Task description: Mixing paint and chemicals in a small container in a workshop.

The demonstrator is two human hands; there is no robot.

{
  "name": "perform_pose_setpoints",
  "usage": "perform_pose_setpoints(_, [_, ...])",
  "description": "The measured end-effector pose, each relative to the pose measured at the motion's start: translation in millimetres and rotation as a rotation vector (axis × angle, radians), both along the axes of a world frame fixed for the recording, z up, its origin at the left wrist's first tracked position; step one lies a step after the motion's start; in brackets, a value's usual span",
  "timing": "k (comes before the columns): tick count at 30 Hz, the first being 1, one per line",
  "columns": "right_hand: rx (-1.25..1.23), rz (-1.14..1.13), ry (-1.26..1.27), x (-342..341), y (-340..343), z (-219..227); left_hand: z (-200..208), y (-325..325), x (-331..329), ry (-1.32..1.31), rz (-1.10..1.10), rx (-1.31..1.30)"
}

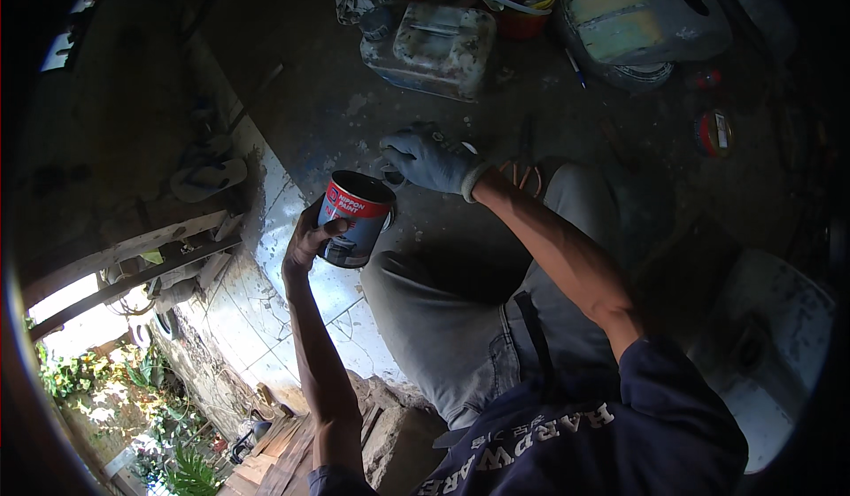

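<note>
My bare left hand point(306, 238) grips a paint can point(351, 239) with a red band at the top and a dark lower label. The can is tilted slightly, and its dark mouth faces up; its contents are too dark to make out. Just beyond the rim on the right is my right hand point(430, 158), in a grey glove. Its fingers are curled together, and a small greyish thing shows under them, too dim to name. An orange-handled tool point(529, 177) lies beside my right wrist, partly hidden by my forearm.
A stained jerrycan point(443, 49) lies ahead, with a lidded red tub point(522, 20) behind it. A patchy fuel-tank-shaped part point(651, 20) rests at the far right, near a pen point(577, 73) and a round tin point(714, 133). A flip-flop point(209, 178) sits left, by white tiles point(257, 332).
</note>
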State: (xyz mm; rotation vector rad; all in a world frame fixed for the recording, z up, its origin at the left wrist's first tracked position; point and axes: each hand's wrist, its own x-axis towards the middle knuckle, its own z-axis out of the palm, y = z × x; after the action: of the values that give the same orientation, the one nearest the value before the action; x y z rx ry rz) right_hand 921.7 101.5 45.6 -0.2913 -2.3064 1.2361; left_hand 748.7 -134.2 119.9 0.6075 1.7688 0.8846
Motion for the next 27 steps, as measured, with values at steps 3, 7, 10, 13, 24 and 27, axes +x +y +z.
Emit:
perform_pose_setpoints(3, [-0.052,0.011,-0.017,2,2,0,-2,0,5,-0.027,0.002,0.016])
perform_pose_setpoints(7, [-0.03,-0.006,-0.017,6,1,9,-5,-4,8,-0.037,0.037,0.042])
perform_pose_setpoints(10, [-0.115,-0.063,0.08,7,2,11,-11,-6,8,-0.039,0.047,0.041])
perform_pose_setpoints(13, [-0.165,-0.041,0.004,9,3,15,-14,-10,8,-0.028,0.053,0.043])
perform_pose_setpoints(24, [0.054,-0.015,-0.109,-13,-10,-29,-28,-19,11,0.003,0.092,0.034])
perform_pose_setpoints(27, [-0.138,-0.025,-0.143,-17,-11,-38,-30,-18,12,0.007,0.088,0.032])
